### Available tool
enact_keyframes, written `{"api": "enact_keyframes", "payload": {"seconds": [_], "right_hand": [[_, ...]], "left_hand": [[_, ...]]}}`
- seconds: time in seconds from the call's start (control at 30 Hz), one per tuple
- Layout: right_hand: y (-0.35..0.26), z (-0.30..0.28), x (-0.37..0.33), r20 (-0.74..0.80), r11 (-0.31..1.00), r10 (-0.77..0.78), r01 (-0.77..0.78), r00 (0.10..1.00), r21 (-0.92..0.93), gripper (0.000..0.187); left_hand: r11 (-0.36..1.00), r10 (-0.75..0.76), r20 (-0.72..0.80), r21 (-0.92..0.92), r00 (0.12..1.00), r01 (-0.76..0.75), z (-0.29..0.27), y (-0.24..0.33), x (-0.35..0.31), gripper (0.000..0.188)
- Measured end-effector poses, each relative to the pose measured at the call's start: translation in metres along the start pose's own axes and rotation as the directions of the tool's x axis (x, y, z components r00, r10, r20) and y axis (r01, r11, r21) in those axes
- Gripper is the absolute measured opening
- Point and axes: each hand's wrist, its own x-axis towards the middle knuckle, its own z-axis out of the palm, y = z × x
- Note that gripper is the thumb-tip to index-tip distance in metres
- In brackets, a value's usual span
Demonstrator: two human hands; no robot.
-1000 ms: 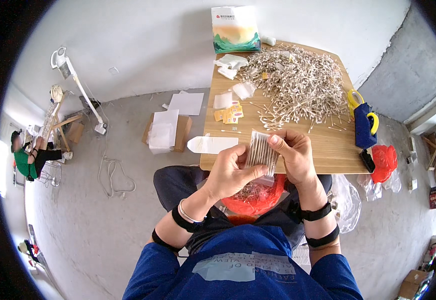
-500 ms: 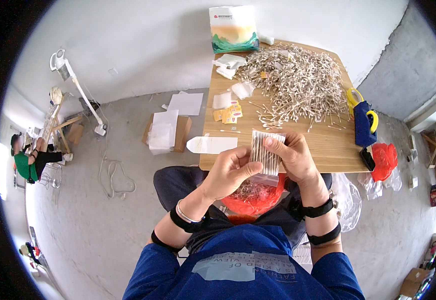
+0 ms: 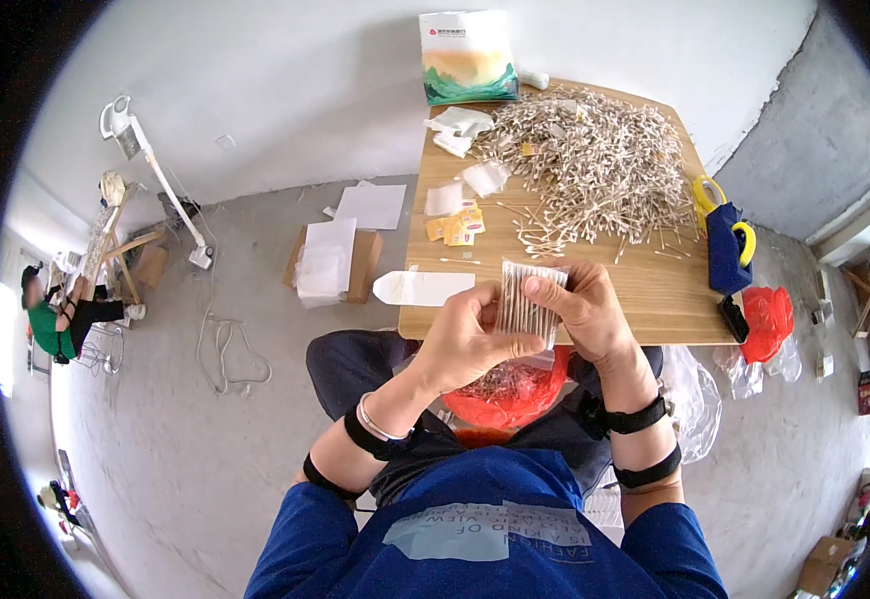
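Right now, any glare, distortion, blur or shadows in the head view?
Head view: bright patch at the left rim washed out; head view: fisheye bends straight edges, corners black; head view: swab bundle between left hand and right hand fairly sharp; head view: soft shadow on the wall left of the bag.

The left hand (image 3: 460,344) holds the packet's (image 3: 527,314) left side, left thumb (image 3: 517,346) along its lower edge; the right hand (image 3: 590,317) grips its right side, right thumb (image 3: 547,293) on its face.

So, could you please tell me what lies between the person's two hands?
In the head view, a bundle of cotton swabs lies between the left hand and the right hand, held by both.
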Motion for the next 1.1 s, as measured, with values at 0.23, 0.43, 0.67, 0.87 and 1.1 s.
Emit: {"api": "enact_keyframes", "payload": {"seconds": [0.23,0.43,0.67,0.87,1.1], "right_hand": [[0.0,-0.006,0.0,0.024,0.999,0.053,-0.053,0.998,-0.002,0.028],[0.008,-0.008,0.003,-0.006,0.997,0.071,-0.071,0.997,-0.015,0.028],[0.002,-0.004,0.004,0.051,0.997,0.036,-0.032,0.998,-0.069,0.027],[0.001,-0.006,0.004,0.077,0.997,0.057,-0.052,0.995,-0.062,0.026],[0.029,-0.014,0.017,0.087,0.772,-0.284,0.281,0.955,-0.57,0.022]], "left_hand": [[0.998,-0.018,0.071,-0.06,0.997,0.022,-0.01,-0.011,0.003,0.037],[0.98,-0.035,0.073,-0.195,0.997,0.049,-0.008,-0.005,0.004,0.041],[0.991,-0.03,0.038,0.134,0.999,0.024,-0.01,-0.017,0.008,0.045],[0.993,-0.005,0.075,0.117,0.997,-0.004,-0.014,-0.023,0.011,0.043],[0.999,-0.046,0.016,0.0,0.999,0.046,-0.051,-0.072,0.021,0.053]]}}
